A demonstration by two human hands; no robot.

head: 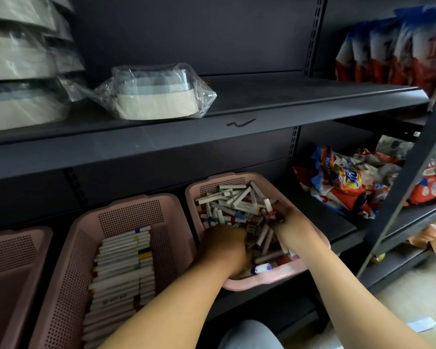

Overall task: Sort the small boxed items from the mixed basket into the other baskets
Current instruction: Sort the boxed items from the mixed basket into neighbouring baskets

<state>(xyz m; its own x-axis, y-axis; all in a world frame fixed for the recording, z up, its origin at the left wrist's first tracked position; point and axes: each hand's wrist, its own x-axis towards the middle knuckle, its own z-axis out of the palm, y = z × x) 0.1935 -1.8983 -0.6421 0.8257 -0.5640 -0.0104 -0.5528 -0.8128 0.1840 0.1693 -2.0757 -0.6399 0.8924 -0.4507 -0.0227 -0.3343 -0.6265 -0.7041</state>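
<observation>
A pink mixed basket [239, 178] on the low shelf holds a jumble of small long boxed items [233, 197], mostly white with coloured ends. Both my hands are down inside it. My left hand [223, 244] is buried in the pile near the front, fingers curled among the boxes; what it holds is hidden. My right hand [288, 217] grips a small white box with a red end [268, 206] at the right side. To the left, a second pink basket [126, 207] holds neat rows of white boxed items [122, 268]. A third pink basket [15, 245] sits at the far left.
A dark shelf [262, 114] above carries a plastic-wrapped container [156, 94] and stacked wrapped goods [20, 69]. Colourful snack bags [350, 180] lie to the right on the lower shelf, behind a grey upright post [408, 170]. More bags [398, 49] stand upper right.
</observation>
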